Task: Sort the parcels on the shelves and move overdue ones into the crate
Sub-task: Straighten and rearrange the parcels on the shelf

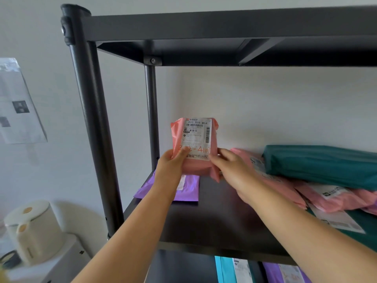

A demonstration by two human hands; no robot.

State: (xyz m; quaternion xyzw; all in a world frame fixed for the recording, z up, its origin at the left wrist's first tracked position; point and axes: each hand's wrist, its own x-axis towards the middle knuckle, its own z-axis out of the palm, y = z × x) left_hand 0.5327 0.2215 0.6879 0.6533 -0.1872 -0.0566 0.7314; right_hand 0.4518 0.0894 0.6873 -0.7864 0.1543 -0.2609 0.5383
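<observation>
Both hands are up at the black shelf [204,225] of a dark metal rack w/ round posts. They hold one pink parcel [194,144] upright above the shelf board, label facing the camera. Left hand [171,170] clamps the parcel's lower left edge, thumb across the front over the bottom of the label. Right hand [234,170] pinches the lower right edge, fingertips touching the label's corner. Hands are apart, one per side, parcel between them.

The label [197,137] is white w/ a barcode on top, another down its right side, printed text "920 B26 W04", and orange handwritten nos. near the bottom, partly covered by the left thumb.

Rel. to the pink parcel: a purple parcel [189,188] lies flat on the shelf just below and left, partly hidden by the left wrist. To the right a pile of more pink parcels [334,199] lies flat w/ a teal parcel [322,166] on top of it. Under the pile another teal one shows w/ a white label.

Below the shelf board, on the next level, a light blue parcel [224,270] and a purple one stand at the bottom edge. Far left of the rack, a cream kettle [32,231] sits on a white surface; a blurred paper sheet [18,103] hangs on the wall above it.
</observation>
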